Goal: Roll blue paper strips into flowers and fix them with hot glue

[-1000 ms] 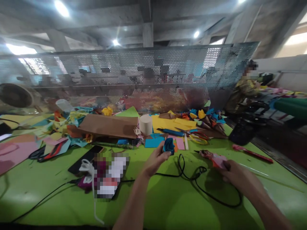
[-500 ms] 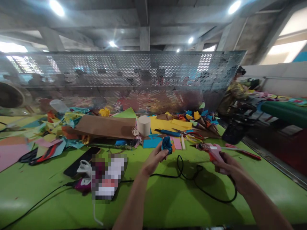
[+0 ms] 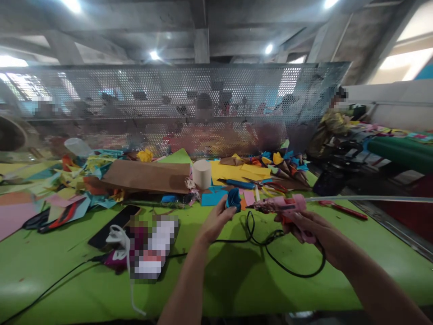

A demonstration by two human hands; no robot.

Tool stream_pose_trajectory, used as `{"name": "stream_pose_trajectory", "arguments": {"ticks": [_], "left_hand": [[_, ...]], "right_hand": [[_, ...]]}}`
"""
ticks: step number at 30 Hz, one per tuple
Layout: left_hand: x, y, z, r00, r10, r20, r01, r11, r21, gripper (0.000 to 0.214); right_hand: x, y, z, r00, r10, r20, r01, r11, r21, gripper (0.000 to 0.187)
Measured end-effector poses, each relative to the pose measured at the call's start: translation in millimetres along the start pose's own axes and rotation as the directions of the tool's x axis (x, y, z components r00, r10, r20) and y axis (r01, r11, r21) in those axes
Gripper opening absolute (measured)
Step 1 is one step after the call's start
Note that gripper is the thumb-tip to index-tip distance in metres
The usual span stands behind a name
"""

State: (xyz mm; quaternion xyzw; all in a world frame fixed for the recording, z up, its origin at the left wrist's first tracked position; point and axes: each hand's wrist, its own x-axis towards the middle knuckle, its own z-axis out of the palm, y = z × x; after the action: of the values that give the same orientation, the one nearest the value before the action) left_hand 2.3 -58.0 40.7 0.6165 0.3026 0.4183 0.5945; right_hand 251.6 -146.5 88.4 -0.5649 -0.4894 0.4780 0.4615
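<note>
Between the thumb and fingers of my left hand (image 3: 216, 222) is a curled blue paper piece (image 3: 233, 200), its layered edge facing up. My right hand (image 3: 306, 224) is wrapped round the handle of a pink hot glue gun (image 3: 284, 206). The gun's nozzle points left and sits a short way to the right of the blue paper; I see a small gap between them. A long clear glue stick (image 3: 358, 198) sticks out of the gun's rear. From the handle a black cord (image 3: 301, 274) loops over the green tabletop (image 3: 243, 289).
A phone (image 3: 113, 225), a purple power adapter (image 3: 117, 259) and a partly blurred device lie left. Behind are brown paper (image 3: 149, 177), a white roll (image 3: 202, 174), paper flowers (image 3: 277, 159) and a blue cutter (image 3: 238, 183). A red pen-like tool (image 3: 348, 211) lies right. A person (image 3: 329, 128) sits beyond.
My right hand has brought the glue gun leftward and turned it, so its nozzle is now close to the blue paper. The left hand has barely moved. The view has tilted slightly.
</note>
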Motion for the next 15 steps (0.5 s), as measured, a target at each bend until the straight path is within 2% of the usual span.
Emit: {"name": "stream_pose_trajectory", "arguments": {"ticks": [4,8,15], "left_hand": [[1.0,-2.1,-1.3,1.000,-0.016,-0.014,0.016,0.999,0.044,0.039],[1.1,-0.3,0.0,1.000,-0.026,-0.017,0.027,0.998,0.054,0.046],[-0.7,6.8,2.3,1.000,-0.018,-0.002,0.018,0.996,0.082,0.049]], "right_hand": [[-3.0,-12.4,8.5,1.000,-0.025,0.011,0.026,0.994,-0.110,0.056],[-3.4,-19.7,11.8,0.998,-0.054,0.032,0.060,0.969,-0.240,0.059],[-0.1,-20.0,10.3,0.996,-0.073,0.060,0.090,0.922,-0.375,0.055]]}}
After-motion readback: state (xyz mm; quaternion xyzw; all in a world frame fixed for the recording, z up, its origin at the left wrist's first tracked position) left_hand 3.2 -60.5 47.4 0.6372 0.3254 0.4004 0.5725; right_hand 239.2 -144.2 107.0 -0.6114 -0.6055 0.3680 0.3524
